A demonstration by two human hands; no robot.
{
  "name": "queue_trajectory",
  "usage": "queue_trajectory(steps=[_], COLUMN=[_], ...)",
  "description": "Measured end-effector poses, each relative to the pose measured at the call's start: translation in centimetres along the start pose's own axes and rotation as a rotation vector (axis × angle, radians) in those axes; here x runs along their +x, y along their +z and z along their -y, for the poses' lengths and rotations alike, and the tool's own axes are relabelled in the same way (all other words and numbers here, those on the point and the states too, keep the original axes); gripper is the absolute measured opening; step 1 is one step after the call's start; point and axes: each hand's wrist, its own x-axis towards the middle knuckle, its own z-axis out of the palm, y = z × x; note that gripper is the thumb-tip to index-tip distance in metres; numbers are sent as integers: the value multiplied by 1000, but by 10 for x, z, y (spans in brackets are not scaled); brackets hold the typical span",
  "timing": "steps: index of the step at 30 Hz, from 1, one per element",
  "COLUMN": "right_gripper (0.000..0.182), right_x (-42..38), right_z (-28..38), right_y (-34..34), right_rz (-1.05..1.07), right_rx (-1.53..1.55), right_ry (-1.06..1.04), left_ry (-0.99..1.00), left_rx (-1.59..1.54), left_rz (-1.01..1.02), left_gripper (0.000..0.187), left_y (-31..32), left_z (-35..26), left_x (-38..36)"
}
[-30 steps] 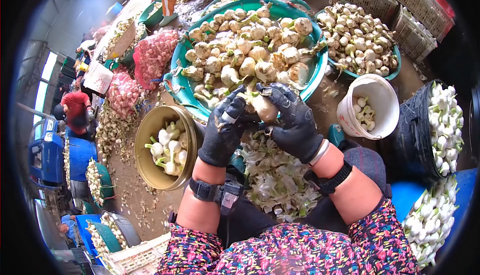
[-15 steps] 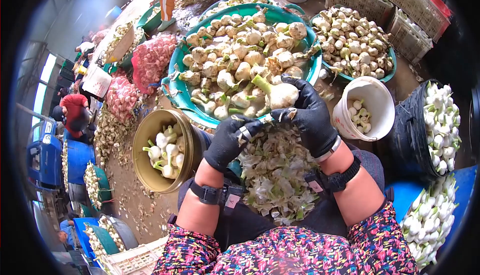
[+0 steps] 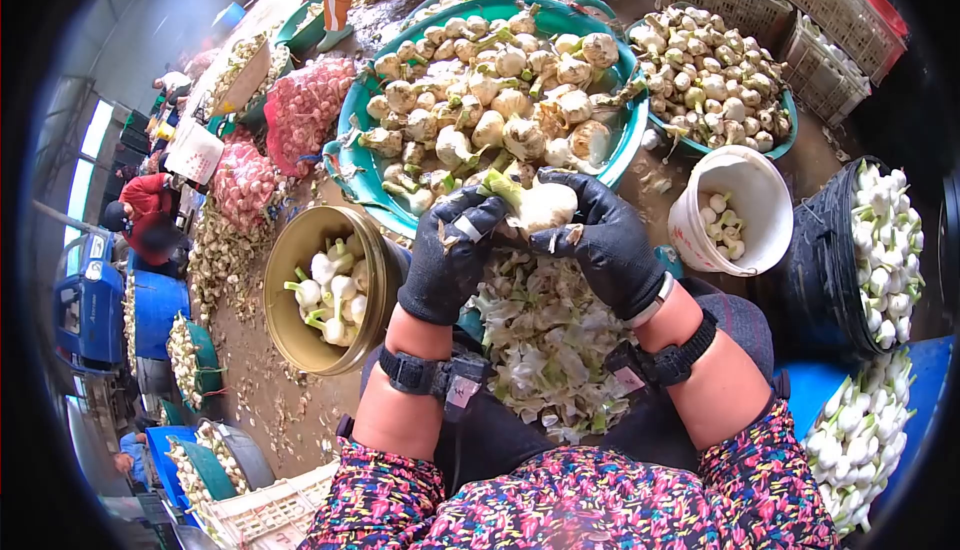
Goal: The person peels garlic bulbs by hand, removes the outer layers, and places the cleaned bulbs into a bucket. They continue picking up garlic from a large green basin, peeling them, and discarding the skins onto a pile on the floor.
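Right hand is wrapped round a garlic bulb, held near the peelings, probably so scraps get caught; left hand's grip can't be told.

Brt. glare upper L, ctr. mostly sharp, edges bent w/ blk. vignette.

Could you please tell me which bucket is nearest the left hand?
The tan bucket beside the left hand; the white bucket at right and black bucket are nearer the right hand.
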Motion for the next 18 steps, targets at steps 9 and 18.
queue_trajectory(steps=[9, 18], right_gripper=[50, 41], right_x=[-3, -2], right_z=[0, -4], right_y=[2, -5], right_rz=[54, 225], right_rx=[-7, 534], right_ry=[-13, 628], left_ry=[-203, -468], left_rx=[-216, -588], left_rz=[88, -24], left_gripper=[22, 19], left_y=[-5, 0], left_z=[-8, -12], left_x=[-3, -15])
